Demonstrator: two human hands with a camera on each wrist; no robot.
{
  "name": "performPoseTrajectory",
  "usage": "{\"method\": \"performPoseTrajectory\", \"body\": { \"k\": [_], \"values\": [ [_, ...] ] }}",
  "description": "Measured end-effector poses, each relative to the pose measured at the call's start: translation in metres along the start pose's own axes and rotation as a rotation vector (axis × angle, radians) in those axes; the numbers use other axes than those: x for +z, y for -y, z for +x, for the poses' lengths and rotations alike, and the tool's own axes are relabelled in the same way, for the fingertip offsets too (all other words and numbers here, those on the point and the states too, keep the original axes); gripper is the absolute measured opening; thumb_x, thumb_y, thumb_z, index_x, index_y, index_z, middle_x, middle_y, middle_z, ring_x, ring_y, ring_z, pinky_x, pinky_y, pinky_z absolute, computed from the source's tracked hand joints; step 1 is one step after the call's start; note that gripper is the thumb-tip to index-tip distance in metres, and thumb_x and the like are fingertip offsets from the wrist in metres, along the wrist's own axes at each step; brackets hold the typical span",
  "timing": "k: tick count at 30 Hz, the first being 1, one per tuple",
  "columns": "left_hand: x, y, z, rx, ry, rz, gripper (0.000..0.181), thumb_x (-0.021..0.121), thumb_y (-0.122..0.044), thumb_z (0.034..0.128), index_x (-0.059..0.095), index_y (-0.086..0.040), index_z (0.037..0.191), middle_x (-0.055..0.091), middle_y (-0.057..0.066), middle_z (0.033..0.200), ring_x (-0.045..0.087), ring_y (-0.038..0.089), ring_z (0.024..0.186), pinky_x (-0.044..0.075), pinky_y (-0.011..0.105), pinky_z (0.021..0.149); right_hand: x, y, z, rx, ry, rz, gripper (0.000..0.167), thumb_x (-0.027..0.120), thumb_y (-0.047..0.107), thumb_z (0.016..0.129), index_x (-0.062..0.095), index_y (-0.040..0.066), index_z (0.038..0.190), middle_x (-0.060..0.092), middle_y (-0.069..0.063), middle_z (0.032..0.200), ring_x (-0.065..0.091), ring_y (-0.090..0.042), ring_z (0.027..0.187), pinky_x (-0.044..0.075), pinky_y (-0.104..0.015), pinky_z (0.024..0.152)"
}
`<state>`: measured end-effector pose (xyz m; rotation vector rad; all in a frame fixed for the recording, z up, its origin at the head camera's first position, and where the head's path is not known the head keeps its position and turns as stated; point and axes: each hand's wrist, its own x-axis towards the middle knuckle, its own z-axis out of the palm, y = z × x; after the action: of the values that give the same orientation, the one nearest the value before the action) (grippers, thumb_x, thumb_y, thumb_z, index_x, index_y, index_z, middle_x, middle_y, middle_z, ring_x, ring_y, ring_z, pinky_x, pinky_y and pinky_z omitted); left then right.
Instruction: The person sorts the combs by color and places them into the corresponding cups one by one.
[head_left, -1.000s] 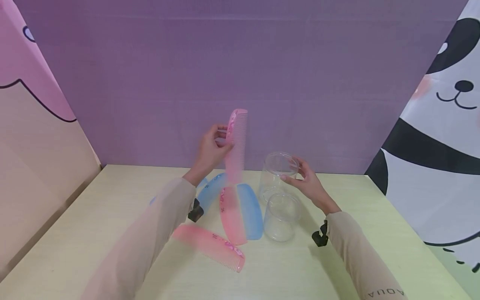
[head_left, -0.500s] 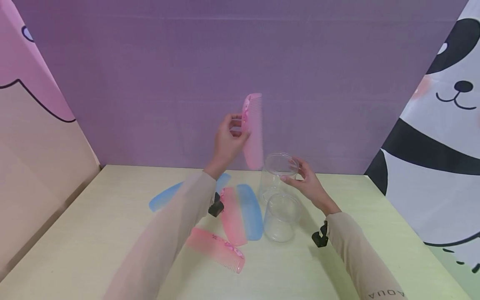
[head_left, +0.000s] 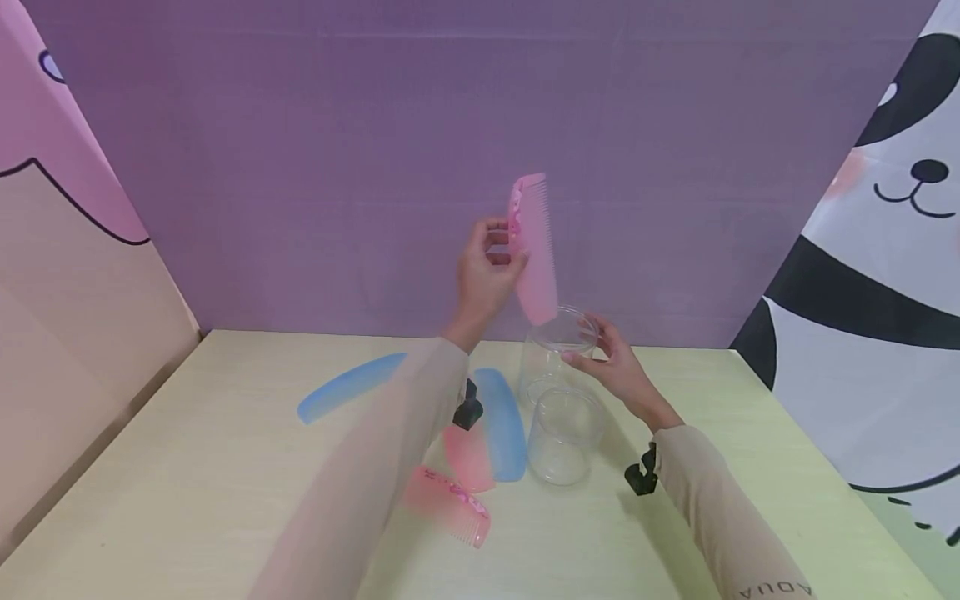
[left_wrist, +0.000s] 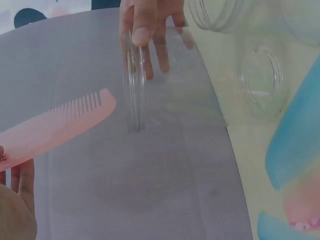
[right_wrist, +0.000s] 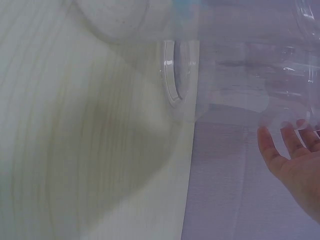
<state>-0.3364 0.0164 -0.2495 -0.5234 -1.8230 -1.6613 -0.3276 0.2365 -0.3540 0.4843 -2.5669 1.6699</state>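
Observation:
Upright in the air, a pink comb is pinched between the thumb and fingers of my left hand. Its lower end overlaps the left rim of the rear clear jar in the head view. In the left wrist view that comb ends a little short of the jar's rim. My right hand grips the same jar near its top from the right, thumb in front. A second clear jar stands just in front of it.
On the table a blue comb lies left of the jars, beside a pink comb. Another pink comb lies nearer the front. Further left is a blue comb. My left sleeve hides part of this group. A purple cloth hangs behind.
My left hand has carried the pink comb up and to the right, from above the other combs to the rear jar's rim. My right hand and both jars have stayed put.

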Motion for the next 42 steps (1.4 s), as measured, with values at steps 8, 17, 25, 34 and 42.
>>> {"method": "performPoseTrajectory", "body": {
  "k": [8,17,25,34,42],
  "values": [
    [0.017,0.006,-0.010,-0.020,0.014,-0.001,0.035,0.068,-0.003,0.0785,0.051,-0.005,0.109,0.061,0.013,0.102,0.064,0.022,0.086,0.054,0.022,0.074,0.000,0.011,-0.003,0.029,0.008,0.006,0.084,0.066,0.025,0.084,0.011,0.012,0.146,0.020,-0.010,0.151,0.016,-0.035,0.139,0.026,-0.059,0.104],
    [0.028,0.023,-0.027,-0.050,0.036,-0.010,0.034,0.066,-0.002,0.0790,0.050,-0.004,0.109,0.060,0.013,0.100,0.065,0.024,0.081,0.054,0.021,0.073,0.005,0.028,-0.011,0.042,0.011,0.001,0.082,0.064,0.025,0.085,0.012,0.007,0.145,0.018,-0.015,0.151,0.016,-0.037,0.138,0.026,-0.060,0.104],
    [0.036,0.038,-0.039,-0.057,0.076,0.007,0.033,0.064,-0.002,0.0801,0.049,-0.004,0.110,0.060,0.012,0.102,0.064,0.022,0.080,0.052,0.018,0.072,0.005,0.025,-0.008,0.052,0.009,-0.018,0.083,0.065,0.027,0.084,0.011,0.008,0.146,0.018,-0.014,0.151,0.017,-0.037,0.138,0.025,-0.062,0.103],
    [0.040,0.049,-0.047,-0.083,0.114,0.037,0.034,0.065,-0.004,0.0803,0.048,-0.006,0.109,0.060,0.011,0.103,0.064,0.021,0.081,0.053,0.019,0.072,0.005,0.028,-0.010,0.044,0.015,0.005,0.081,0.063,0.024,0.085,0.011,0.007,0.145,0.018,-0.016,0.150,0.017,-0.038,0.138,0.027,-0.060,0.103],
    [0.042,0.051,-0.045,-0.092,0.175,0.042,0.037,0.064,0.000,0.0793,0.046,-0.004,0.111,0.059,0.012,0.106,0.065,0.022,0.086,0.052,0.018,0.072,0.003,0.029,-0.012,0.044,0.013,0.000,0.081,0.063,0.026,0.086,0.011,0.006,0.145,0.018,-0.015,0.150,0.015,-0.038,0.139,0.026,-0.060,0.104]
  ]
}}
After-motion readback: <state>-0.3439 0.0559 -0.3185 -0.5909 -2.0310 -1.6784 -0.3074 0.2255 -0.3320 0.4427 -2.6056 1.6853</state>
